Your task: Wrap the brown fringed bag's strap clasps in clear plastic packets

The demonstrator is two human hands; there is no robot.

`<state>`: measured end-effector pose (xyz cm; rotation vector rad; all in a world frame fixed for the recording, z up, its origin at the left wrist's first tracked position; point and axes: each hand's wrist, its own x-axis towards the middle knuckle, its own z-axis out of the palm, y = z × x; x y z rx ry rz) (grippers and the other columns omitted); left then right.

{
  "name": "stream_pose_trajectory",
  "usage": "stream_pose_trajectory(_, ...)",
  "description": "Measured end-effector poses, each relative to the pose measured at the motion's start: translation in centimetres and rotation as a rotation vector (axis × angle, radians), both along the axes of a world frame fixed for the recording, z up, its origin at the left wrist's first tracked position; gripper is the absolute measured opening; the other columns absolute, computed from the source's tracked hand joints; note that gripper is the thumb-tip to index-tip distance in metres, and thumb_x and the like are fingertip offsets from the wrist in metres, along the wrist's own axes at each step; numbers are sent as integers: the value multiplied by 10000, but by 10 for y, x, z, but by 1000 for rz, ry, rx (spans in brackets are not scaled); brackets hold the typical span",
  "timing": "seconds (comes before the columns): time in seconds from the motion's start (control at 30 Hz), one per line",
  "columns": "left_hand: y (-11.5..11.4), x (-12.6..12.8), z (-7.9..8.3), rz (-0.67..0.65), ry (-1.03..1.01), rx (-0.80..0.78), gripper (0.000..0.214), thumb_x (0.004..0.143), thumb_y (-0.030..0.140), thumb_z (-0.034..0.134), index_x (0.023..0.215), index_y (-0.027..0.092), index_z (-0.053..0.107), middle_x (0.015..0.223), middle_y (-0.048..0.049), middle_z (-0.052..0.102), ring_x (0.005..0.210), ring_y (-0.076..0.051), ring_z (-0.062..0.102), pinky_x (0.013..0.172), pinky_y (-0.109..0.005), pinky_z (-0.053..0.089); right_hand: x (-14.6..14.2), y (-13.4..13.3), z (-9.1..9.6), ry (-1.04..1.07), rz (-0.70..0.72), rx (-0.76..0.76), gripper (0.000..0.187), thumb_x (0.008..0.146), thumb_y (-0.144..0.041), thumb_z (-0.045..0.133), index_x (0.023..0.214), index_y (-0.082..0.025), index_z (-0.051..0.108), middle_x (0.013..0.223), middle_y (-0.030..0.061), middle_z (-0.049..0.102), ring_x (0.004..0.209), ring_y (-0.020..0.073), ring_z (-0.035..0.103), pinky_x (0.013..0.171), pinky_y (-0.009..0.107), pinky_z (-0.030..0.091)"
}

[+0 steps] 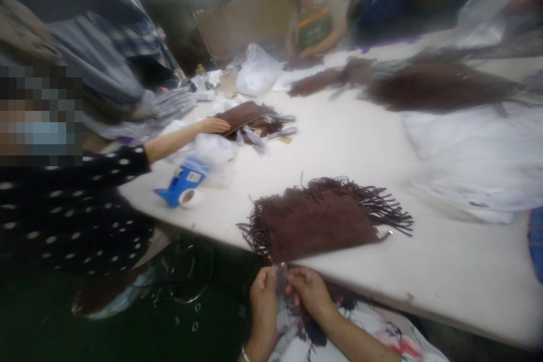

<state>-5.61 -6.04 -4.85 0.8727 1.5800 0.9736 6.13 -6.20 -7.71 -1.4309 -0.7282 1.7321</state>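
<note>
Brown fringed bag (322, 223) lies on the worktop (339, 144), just beyond the hands. Left hand (263, 297) and right hand (309, 294) pinch between them a translucent strip (281, 280) at its near corner. Farther to their left is a blue tape dispenser (180, 184); its pale label (194, 177) is too blurred to read. Beyond it, a co-worker's hand (216, 124) touches another brown bag (244, 115). White material (479, 164) lies to the right of the hands.
</note>
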Motion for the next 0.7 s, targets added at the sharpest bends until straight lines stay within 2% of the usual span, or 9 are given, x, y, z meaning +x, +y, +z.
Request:
stream_pose_trajectory(0.17,-2,1,0,-14,53,37,454,769,591,600,799,145,681,719,-38,650,685,-173,552,640,-259,426,0,-5,6,-79,-12,81,388,752,-550,503,800,-168,548,559,-3,636,324,81,450,341,188,298)
stream_pose_trajectory(0.27,-3,3,1,-1,10,43,464,768,593,598,826,139,677,749,-53,667,709,-185,574,657,-271,437,1,-8,8,-112,13,118,423,777,-542,488,924,-152,563,601,8,664,338,103,497,349,197,330)
stream_pose_trajectory(0.4,-2,5,1,33,-52,33,476,740,607,618,836,143,663,743,-48,669,701,-185,579,647,-271,439,0,-9,5,-87,40,94,569,772,-576,484,1110,-121,534,586,11,669,335,125,503,342,210,342)
stream_pose_trajectory(0.53,0,9,2,67,-90,40,422,757,569,621,800,149,643,697,-13,622,656,-153,543,608,-249,417,1,-7,2,-62,0,78,574,758,-587,487,1079,-115,547,526,-4,641,315,105,446,339,200,316)
stream_pose_trajectory(0.7,0,15,4,121,-254,-20,401,717,532,691,790,142,642,700,-17,617,628,-135,536,600,-246,427,1,-6,12,-89,-31,113,511,782,-585,500,1012,-135,573,492,-18,624,299,94,414,331,192,280)
